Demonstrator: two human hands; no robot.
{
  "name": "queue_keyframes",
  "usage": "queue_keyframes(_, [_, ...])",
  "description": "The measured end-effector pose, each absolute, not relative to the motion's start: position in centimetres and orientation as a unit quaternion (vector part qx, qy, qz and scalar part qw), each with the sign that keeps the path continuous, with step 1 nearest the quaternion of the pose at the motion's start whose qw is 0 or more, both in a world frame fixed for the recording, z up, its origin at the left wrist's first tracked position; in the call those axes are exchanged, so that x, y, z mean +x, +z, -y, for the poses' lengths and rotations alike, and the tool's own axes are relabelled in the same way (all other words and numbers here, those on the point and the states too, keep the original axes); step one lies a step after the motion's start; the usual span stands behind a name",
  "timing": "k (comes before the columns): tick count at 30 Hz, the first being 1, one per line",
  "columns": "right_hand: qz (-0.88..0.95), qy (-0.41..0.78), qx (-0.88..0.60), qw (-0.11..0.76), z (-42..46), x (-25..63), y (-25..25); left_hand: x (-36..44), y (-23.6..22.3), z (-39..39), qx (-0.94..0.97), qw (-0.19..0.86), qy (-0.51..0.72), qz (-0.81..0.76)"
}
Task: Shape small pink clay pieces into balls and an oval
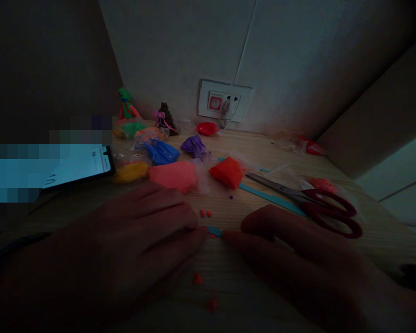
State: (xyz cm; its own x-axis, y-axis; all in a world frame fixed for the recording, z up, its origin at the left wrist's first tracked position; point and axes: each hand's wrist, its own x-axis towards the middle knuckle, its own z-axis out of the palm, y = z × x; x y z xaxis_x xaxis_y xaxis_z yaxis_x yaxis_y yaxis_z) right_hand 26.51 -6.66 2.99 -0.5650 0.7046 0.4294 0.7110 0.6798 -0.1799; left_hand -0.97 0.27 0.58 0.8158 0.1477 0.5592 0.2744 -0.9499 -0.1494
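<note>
In the dim head view a small teal strip (214,230) lies just above the table, with a bit of coral-red clay (212,236) showing under its edge. My left hand (138,236) has its fingers closed, the lowest fingertip on the strip's left end. From the other side, my right hand (294,249) is closed with a fingertip at its right end. Two small coral clay balls (205,213) sit side by side just beyond the strip. Nearer to me are two more clay bits (197,278). The undersides of both hands are in shadow.
Red-handled scissors (303,199) lie across a longer teal strip (270,198) at right. Bagged clay packs, including pink (173,175), orange-red (228,172), blue (162,151) and purple (194,147), stretch behind my hands. A lit phone (79,166) stands left; a wall socket (225,100) is behind.
</note>
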Motion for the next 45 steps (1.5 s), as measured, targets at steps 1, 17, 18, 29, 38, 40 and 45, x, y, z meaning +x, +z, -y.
queue_keyframes(1, [0.885,-0.01,-0.4,0.238,6.7,26.5,3.0,-1.1,0.3,-0.1,-0.946,0.107,-0.283,0.12])
queue_keyframes(17, [0.888,-0.004,-0.387,0.248,7.5,26.9,1.4,-0.9,0.3,-0.1,-0.941,0.103,-0.292,0.14])
queue_keyframes(18, [0.889,-0.001,-0.384,0.25,7.5,27.0,1.3,-0.8,0.5,-0.2,-0.94,0.108,-0.297,0.131])
queue_keyframes(29, [0.883,0.056,-0.414,0.213,7.9,26.8,2.9,-0.3,1.1,-0.5,-0.942,0.115,-0.29,0.123])
queue_keyframes(38, [0.867,0.016,-0.456,0.202,7.9,26.4,3.1,-0.4,1.2,0.0,-0.939,0.077,-0.308,0.13])
queue_keyframes(40, [0.866,0.015,-0.458,0.199,7.9,26.4,3.2,-0.3,1.1,-0.1,-0.94,0.074,-0.308,0.128])
queue_keyframes(45, [0.886,0.034,-0.412,0.21,7.8,26.4,3.1,-0.2,1.2,-0.3,-0.943,0.09,-0.295,0.128])
